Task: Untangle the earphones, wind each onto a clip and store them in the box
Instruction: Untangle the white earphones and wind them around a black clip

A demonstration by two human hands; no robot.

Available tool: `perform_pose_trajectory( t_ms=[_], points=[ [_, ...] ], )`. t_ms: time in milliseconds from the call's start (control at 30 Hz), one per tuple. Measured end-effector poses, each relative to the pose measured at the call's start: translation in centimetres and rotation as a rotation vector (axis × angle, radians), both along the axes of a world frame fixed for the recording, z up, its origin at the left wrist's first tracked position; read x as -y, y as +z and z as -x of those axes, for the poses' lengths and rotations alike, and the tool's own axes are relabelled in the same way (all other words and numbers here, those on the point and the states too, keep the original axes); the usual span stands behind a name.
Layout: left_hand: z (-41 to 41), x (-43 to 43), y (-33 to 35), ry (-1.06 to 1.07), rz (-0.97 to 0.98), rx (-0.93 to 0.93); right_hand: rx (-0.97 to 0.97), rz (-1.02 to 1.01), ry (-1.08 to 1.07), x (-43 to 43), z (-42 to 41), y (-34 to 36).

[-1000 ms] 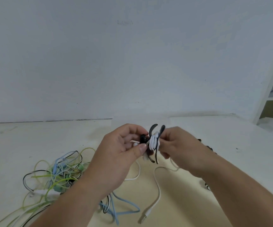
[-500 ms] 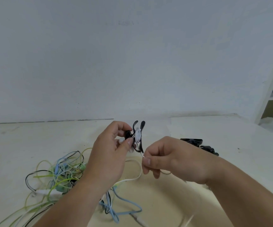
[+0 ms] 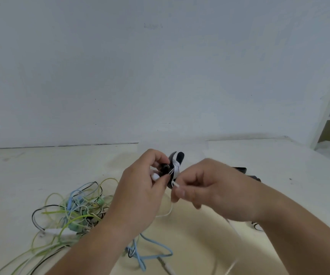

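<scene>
Fingers of the left hand (image 3: 140,189) pinch the black clip (image 3: 180,156), partly wound with white cord (image 3: 177,168); the right hand (image 3: 215,189) pinches the loose run. Winding step, seemingly: next, another taut turn. Other earphones (image 3: 75,209) lie tangled on the surface (image 3: 21,175).

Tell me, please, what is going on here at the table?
A person is partway through wrapping a white cord onto a black clip. The left hand holds the clip, with several turns on it; the right hand pinches the cord just below. The rest hangs toward the table. A tangle of green, blue and black cords lies at the left. No box is in view.
</scene>
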State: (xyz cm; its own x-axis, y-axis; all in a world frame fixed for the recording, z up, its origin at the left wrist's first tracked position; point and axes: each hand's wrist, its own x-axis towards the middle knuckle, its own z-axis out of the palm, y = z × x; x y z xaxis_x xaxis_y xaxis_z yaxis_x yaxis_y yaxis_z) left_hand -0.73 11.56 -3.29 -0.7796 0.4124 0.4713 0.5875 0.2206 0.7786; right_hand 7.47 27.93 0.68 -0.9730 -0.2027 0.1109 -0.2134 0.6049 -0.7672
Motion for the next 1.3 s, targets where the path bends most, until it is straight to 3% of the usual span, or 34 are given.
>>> perform_pose_trajectory(
  t_ms=[200, 333, 667, 933, 1100, 1200, 1300],
  points=[
    [0.4, 0.3, 0.0, -0.108, 0.019, 0.024, -0.272, 0.046, -0.351, -1.8, 0.1, 0.7],
    [0.2, 0.3, 0.4, -0.233, 0.012, 0.083, -0.361, -0.036, -0.441, -1.7, 0.7, 0.4],
    [-0.3, 0.1, 0.8, -0.502, -0.195, 0.304, 0.043, 0.394, -0.297, -2.8, 1.1, -0.6],
    [-0.2, -0.3, 1.0, -0.268, -0.380, 0.284, 0.226, 0.400, -0.065, -0.6, 1.2, -2.0],
    [-0.3, -0.5, 1.4, -0.242, -0.616, 0.485, 0.263, 0.260, 0.059, -0.1, 1.3, -2.4],
    [-0.1, -0.4, 1.7, -0.224, -0.690, 0.529, 0.279, 0.153, 0.030, -0.5, 1.0, -1.8],
    [0.3, -0.1, 1.6, -0.122, -0.702, 0.499, 0.162, 0.017, -0.102, -1.2, 0.5, -0.9]
  ],
)
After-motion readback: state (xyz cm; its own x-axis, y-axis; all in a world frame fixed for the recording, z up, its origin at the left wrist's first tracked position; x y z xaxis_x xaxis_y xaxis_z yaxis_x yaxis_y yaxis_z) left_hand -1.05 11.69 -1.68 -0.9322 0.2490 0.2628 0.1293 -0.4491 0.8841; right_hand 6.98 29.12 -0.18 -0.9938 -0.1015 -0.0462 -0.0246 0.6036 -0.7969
